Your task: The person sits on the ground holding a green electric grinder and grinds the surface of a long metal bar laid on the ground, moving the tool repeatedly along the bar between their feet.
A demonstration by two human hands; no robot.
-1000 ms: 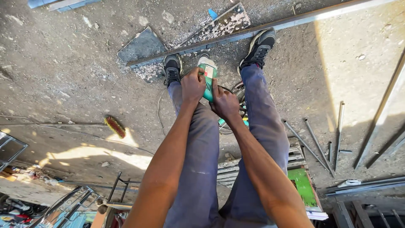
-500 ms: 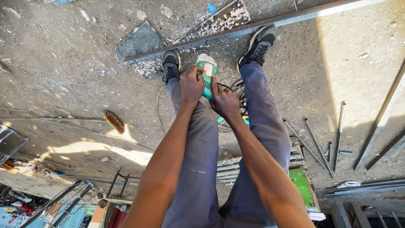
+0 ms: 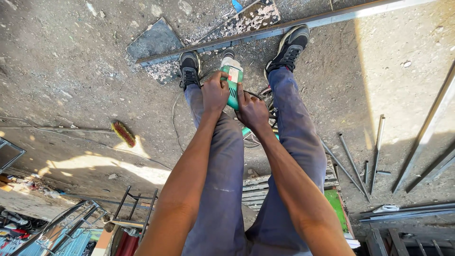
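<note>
Left hand [image 3: 215,92]: we wrap it over the top of the green power tool [image 3: 232,80], fingers clenched around the body, likely to steady the front end.
Right hand [image 3: 252,111]: we clasp the rear of the same tool from the side, so both hands share its weight.
Tool: it sits low between our legs, nose pointing at the long metal bar [image 3: 284,27] on the ground, just short of it.
Feet: left shoe [image 3: 189,66] and right shoe [image 3: 289,47] stand on either side of the tool, toes at the bar, which may pin it.
Cord [image 3: 176,123]: trails back by the left leg, away from the nose.
Nearby: loose rods [image 3: 353,163] lie to our right, well apart; a brush [image 3: 123,133] lies to our left.
</note>
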